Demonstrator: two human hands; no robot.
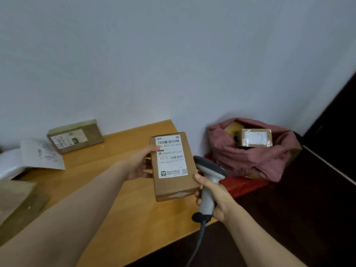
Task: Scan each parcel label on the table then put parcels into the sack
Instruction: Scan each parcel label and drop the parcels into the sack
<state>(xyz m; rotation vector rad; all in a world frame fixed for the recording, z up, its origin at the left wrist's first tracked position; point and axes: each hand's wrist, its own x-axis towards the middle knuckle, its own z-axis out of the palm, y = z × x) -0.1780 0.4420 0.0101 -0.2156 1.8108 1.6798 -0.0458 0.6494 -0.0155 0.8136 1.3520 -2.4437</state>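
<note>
- Left hand (137,166) grips a brown parcel (174,186) by its left side, label (171,156) facing up, above the tabletop's (115,209) right edge.
- Right hand (215,197) is wrapped round the handle of a grey corded scanner (209,182), just beside the parcel.
- Pink sack (256,160) sits beyond the tabletop's right edge, a labelled box (254,137) inside.
- Another parcel (75,135) lies at the far edge; blurred white packets (32,157), possibly mailers, lie left of it.
</note>
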